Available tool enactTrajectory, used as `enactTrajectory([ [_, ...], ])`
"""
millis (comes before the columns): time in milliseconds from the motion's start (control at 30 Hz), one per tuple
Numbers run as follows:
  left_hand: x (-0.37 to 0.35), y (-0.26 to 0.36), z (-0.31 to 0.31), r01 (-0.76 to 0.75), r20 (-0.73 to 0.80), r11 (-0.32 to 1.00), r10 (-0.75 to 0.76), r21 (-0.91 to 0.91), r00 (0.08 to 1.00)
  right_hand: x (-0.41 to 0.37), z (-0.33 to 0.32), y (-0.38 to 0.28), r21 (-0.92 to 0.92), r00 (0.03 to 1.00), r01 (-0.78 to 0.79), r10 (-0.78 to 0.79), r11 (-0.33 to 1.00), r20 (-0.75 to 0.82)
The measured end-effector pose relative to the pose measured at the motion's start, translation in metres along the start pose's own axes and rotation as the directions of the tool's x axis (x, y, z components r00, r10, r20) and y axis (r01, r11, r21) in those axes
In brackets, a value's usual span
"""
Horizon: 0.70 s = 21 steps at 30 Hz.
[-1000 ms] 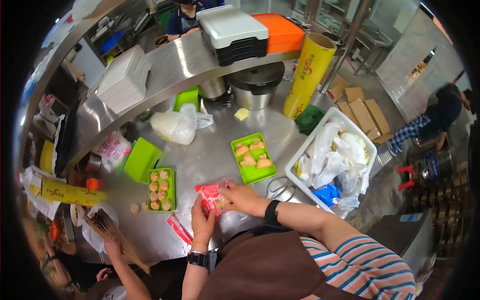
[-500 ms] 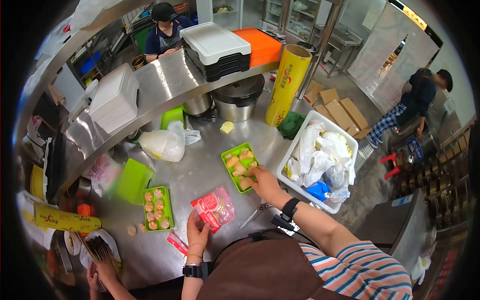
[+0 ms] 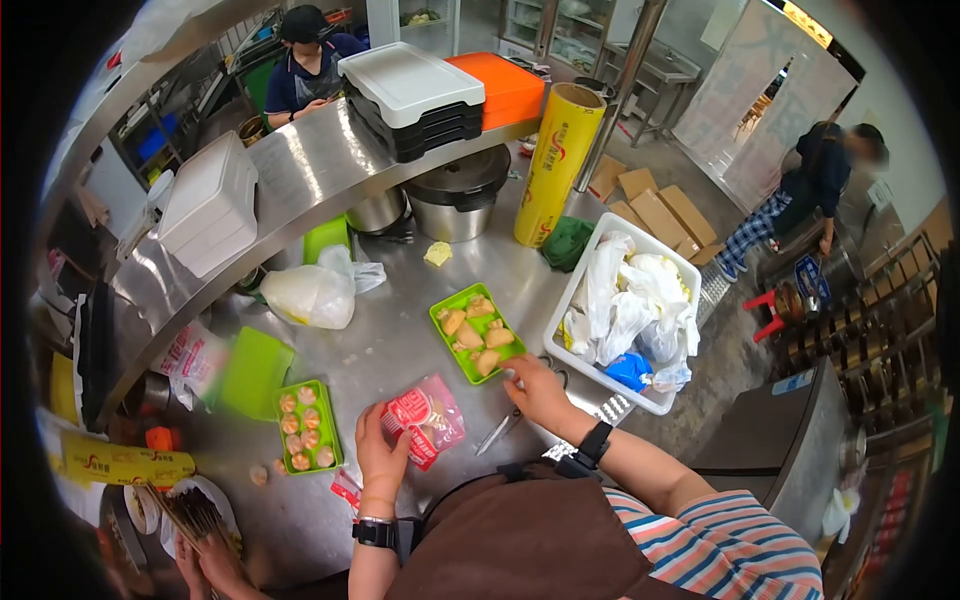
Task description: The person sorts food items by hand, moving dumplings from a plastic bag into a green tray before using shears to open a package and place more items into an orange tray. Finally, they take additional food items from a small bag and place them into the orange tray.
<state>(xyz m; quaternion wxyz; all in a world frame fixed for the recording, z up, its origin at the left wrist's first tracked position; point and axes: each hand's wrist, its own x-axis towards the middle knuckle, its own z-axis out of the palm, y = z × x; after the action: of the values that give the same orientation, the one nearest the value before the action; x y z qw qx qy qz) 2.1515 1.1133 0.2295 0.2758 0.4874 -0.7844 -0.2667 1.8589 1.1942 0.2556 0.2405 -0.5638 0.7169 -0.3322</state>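
Grips pack [image 3: 428, 418] with left hand [image 3: 381, 452], just this side of tray [image 3: 452, 355]. Rests right hand [image 3: 537, 390], curled, at tray's near corner; cannot tell whether holding anything. Risks spilling pieces by tipping pack mouth-down, shoving tray, or snagging scissors [image 3: 497, 432] near tray.

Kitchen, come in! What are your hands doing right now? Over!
Left hand grips red packet. Right hand at green tray near corner, grip unclear. Scissors lie beneath that hand.
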Motion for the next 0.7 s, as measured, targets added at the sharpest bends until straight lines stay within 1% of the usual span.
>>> enactTrajectory([
  [33,0.004,0.004,0.001,-0.003,0.004,1.0,0.003,-0.002,1.0,0.002,0.001,-0.001,0.002,0.995,0.035,-0.034,0.999,-0.09],
  [67,0.008,0.011,0.001,0.001,0.027,1.0,-0.002,0.022,1.0,0.004,0.002,-0.001,0.002,0.995,0.031,-0.03,1.0,-0.093],
  [133,0.013,0.017,0.004,0.0,0.053,0.999,-0.002,0.045,0.999,0.011,0.002,0.004,-0.103,0.974,0.148,-0.163,0.984,-0.156],
  [167,0.015,0.018,0.006,-0.01,0.042,0.999,0.009,0.037,0.999,0.017,0.003,0.005,-0.105,0.974,0.146,-0.161,0.984,-0.16],
  [233,0.019,0.02,0.009,-0.025,0.033,0.999,0.024,0.03,0.999,0.028,0.006,0.005,-0.15,0.951,0.15,-0.184,0.977,-0.249],
  [267,0.02,0.02,0.01,-0.031,0.025,1.0,0.031,0.005,0.999,0.032,0.007,0.005,-0.149,0.95,0.147,-0.181,0.978,-0.254],
  [333,0.027,0.017,0.008,-0.041,0.018,0.999,0.041,-0.017,0.999,0.039,0.009,0.006,-0.118,0.958,0.166,-0.188,0.979,-0.218],
  [400,0.038,0.016,0.006,-0.106,0.005,0.992,0.106,-0.063,0.994,0.05,-0.004,-0.005,-0.088,0.961,0.176,-0.191,0.98,-0.202],
  [433,0.044,0.018,0.005,-0.103,0.007,0.993,0.104,-0.063,0.995,0.056,-0.012,-0.01,-0.059,0.964,0.185,-0.193,0.981,-0.183],
  [467,0.054,0.027,0.0,-0.061,0.057,0.994,0.066,-0.089,0.996,0.065,-0.021,-0.011,-0.059,0.965,0.182,-0.19,0.982,-0.18],
  [500,0.064,0.036,-0.004,-0.019,0.107,0.993,0.031,-0.113,0.994,0.076,-0.032,-0.011,-0.089,0.975,0.167,-0.178,0.982,-0.132],
  [533,0.075,0.046,-0.007,-0.017,0.108,0.993,0.03,-0.114,0.994,0.086,-0.04,-0.011,-0.121,0.983,0.154,-0.165,0.981,-0.086],
  [567,0.086,0.058,-0.009,-0.043,0.159,0.997,0.053,-0.066,0.986,0.095,-0.044,-0.009,-0.122,0.982,0.155,-0.166,0.98,-0.085],
  [600,0.096,0.067,-0.008,-0.072,0.211,0.997,0.074,-0.02,0.975,0.105,-0.047,-0.005,-0.138,0.989,0.141,-0.146,0.98,-0.03],
  [633,0.106,0.068,-0.001,-0.073,0.209,0.997,0.075,-0.02,0.975,0.113,-0.048,0.0,-0.155,0.992,0.128,-0.126,0.979,0.025],
  [667,0.117,0.064,0.012,-0.107,0.207,0.994,0.105,0.0,0.973,0.12,-0.048,0.003,-0.156,0.992,0.129,-0.127,0.979,0.024],
  [700,0.128,0.063,0.023,-0.141,0.206,0.99,0.134,0.021,0.969,0.126,-0.046,0.008,-0.201,0.982,0.186,-0.176,0.962,0.064],
])
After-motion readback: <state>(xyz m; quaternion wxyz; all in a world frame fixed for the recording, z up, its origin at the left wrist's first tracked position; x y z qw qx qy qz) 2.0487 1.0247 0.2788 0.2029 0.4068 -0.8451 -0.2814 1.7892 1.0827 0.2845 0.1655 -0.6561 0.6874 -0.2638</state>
